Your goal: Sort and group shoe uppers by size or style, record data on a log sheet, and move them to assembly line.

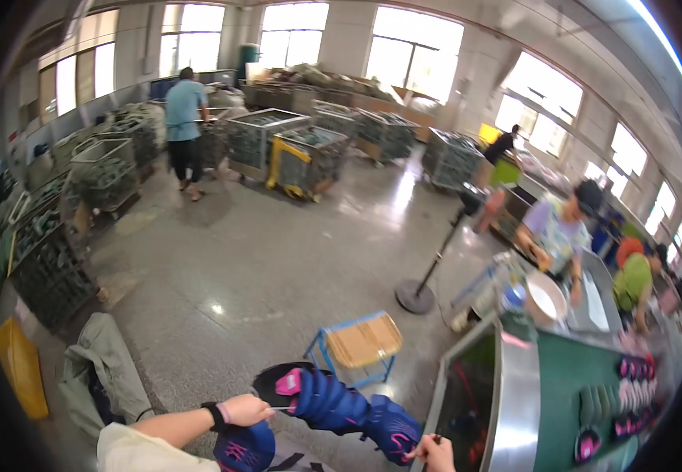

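Observation:
A long bundle of nested dark blue fabric pieces with pink marks [333, 403], which look like shoe uppers, stretches between my hands. My left hand [248, 410] is closed on a thin light cord [282, 408] at the bundle's left end. At the other end my right hand [435, 454] has its fingers closed against the last piece, beside its pink trim; part of this hand is cut off by the lower edge. Another blue piece with pink marks [245, 447] lies below my left wrist.
A blue-framed stool [363, 340] stands just ahead. To the right runs a green conveyor [557, 393] with a metal edge, carrying rows of shoe parts [599, 401]. A pedestal fan [415, 296] stands beyond. Loaded carts [309, 161] line the back; several people work around.

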Action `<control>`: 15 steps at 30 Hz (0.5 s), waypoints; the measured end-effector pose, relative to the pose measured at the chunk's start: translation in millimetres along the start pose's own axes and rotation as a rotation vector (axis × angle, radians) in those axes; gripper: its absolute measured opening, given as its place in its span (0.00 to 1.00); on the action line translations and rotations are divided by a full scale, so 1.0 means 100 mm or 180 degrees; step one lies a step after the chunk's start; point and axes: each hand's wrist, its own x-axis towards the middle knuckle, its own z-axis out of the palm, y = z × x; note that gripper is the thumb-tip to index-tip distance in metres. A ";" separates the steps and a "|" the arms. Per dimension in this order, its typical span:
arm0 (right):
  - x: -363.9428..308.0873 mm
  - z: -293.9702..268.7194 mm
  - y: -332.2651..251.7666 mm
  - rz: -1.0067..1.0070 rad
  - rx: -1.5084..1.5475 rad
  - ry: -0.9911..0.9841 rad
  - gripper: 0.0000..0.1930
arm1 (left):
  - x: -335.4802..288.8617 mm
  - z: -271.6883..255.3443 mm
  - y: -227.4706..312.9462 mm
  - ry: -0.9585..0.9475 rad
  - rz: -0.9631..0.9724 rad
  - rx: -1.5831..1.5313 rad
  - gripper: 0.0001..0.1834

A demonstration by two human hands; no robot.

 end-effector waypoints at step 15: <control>3.28 2.97 -1.25 0.0210 0.0218 -0.1329 0.14 | 1.48 -2.05 -2.39 0.1421 -0.0745 -0.0796 0.19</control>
